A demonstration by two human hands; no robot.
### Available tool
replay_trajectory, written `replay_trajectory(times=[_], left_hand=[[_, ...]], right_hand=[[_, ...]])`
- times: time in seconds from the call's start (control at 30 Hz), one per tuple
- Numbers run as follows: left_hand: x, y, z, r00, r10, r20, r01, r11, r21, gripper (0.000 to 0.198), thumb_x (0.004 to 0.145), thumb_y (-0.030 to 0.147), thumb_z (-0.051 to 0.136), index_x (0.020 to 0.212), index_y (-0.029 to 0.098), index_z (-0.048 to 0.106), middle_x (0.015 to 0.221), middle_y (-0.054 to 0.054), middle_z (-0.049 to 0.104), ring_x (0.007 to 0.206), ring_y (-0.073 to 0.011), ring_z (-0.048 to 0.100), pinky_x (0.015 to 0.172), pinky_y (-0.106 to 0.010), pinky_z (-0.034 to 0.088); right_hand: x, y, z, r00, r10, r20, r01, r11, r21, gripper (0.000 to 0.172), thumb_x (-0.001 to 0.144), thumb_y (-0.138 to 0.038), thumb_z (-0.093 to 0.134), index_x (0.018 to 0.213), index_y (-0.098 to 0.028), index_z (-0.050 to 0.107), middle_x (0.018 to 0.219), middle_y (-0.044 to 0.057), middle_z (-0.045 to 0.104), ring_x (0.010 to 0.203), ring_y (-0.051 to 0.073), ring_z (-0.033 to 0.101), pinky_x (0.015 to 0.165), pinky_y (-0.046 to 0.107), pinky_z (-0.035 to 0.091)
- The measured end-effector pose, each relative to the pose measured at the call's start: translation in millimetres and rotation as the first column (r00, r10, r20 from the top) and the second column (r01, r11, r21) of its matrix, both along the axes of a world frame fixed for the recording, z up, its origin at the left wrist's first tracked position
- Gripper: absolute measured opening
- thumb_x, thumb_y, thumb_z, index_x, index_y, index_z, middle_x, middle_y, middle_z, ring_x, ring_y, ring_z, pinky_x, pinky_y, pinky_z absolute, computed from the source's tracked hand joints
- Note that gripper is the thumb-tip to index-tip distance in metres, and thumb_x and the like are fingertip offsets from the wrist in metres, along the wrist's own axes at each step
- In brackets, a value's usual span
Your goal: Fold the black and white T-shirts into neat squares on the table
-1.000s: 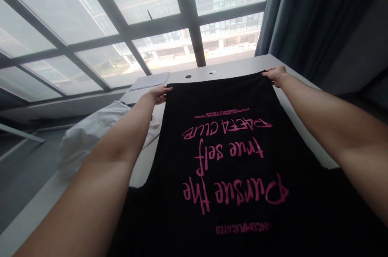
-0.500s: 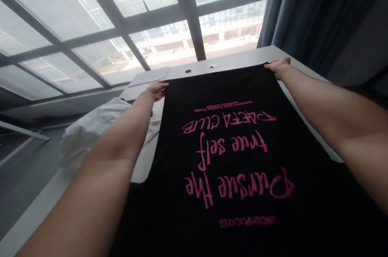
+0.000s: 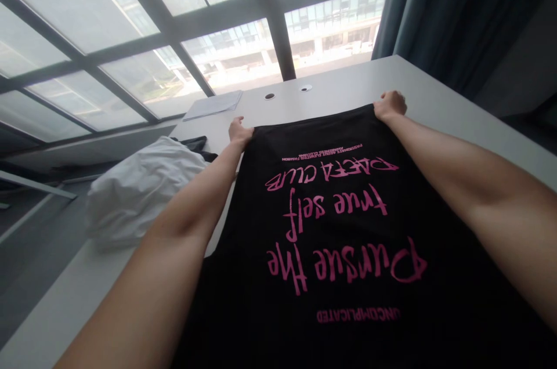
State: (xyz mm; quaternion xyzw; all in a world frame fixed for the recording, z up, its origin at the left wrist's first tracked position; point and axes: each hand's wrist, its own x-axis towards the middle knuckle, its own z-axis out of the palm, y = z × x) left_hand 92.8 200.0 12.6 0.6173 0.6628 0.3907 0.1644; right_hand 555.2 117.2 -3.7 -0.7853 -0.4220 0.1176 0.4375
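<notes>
A black T-shirt (image 3: 335, 224) with pink lettering lies stretched out over the white table, its print upside down to me. My left hand (image 3: 240, 131) pinches the far left corner of its hem, with the index finger raised apart. At the far right corner, my right hand (image 3: 390, 104) is closed on the same hem. The hem runs nearly straight between the two hands. The near part of the shirt runs out of the bottom of the view.
A pile of light grey cloth (image 3: 143, 189) with a dark piece (image 3: 194, 143) behind it sits on the table (image 3: 348, 79) at left. Papers (image 3: 213, 105) and two round cable holes lie near the window. A blue-grey curtain (image 3: 418, 15) hangs at right.
Both hands have drawn slightly closer together, the left moving right and the right a little left and nearer. The hem has come nearer with them, baring more of the table beyond.
</notes>
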Motion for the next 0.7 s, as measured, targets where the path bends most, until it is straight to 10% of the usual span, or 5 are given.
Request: replay_trajectory(times=[0.2, 0.37, 0.53, 0.7], left_hand=[[67.8, -67.8, 0.4, 0.777, -0.404, -0.484, 0.400, 0.909, -0.117, 0.057, 0.096, 0.050, 0.051, 0.148, 0.026, 0.050, 0.161, -0.010, 0.036, 0.151, -0.0353, 0.024, 0.122, -0.057, 0.011], [80.8, -102.2, -22.6, 0.744, -0.431, -0.511, 0.315, 0.900, -0.301, 0.070, 0.096, 0.068, 0.033, 0.156, 0.034, 0.036, 0.167, -0.005, 0.020, 0.154, -0.0379, 0.011, 0.120, -0.065, 0.005], [76.6, -103.1, -24.7, 0.735, -0.417, -0.535, 0.307, 0.908, -0.286, 0.072, 0.096, 0.069, 0.027, 0.158, 0.032, 0.034, 0.168, -0.005, 0.018, 0.155, -0.0350, 0.010, 0.121, -0.063, 0.007], [81.1, -107.7, -15.3, 0.776, -0.392, -0.494, 0.309, 0.919, -0.245, 0.065, 0.097, 0.063, 0.034, 0.155, 0.034, 0.039, 0.166, -0.004, 0.025, 0.154, -0.0328, 0.013, 0.122, -0.060, 0.010]], right_hand=[[-72.7, -44.5, -1.5, 0.818, 0.348, 0.458, -0.339, 0.935, -0.105, 0.052, 0.099, -0.044, 0.044, 0.141, -0.015, 0.052, 0.158, 0.018, 0.037, 0.146, 0.037, 0.026, 0.120, 0.060, 0.013], [-92.4, -60.6, -13.1, 0.792, 0.481, 0.377, -0.332, 0.856, -0.396, 0.065, 0.100, -0.052, 0.037, 0.151, -0.012, 0.042, 0.164, 0.019, 0.027, 0.152, 0.036, 0.018, 0.119, 0.062, 0.012], [-85.7, -71.8, -9.9, 0.832, 0.312, 0.458, -0.271, 0.950, -0.155, 0.059, 0.103, -0.044, 0.028, 0.150, -0.012, 0.044, 0.164, 0.017, 0.029, 0.153, 0.031, 0.018, 0.121, 0.057, 0.013], [-74.6, -86.0, -12.3, 0.850, 0.389, 0.355, -0.322, 0.917, -0.234, 0.058, 0.100, -0.043, 0.039, 0.146, -0.010, 0.050, 0.160, 0.019, 0.035, 0.150, 0.033, 0.026, 0.120, 0.055, 0.021]])
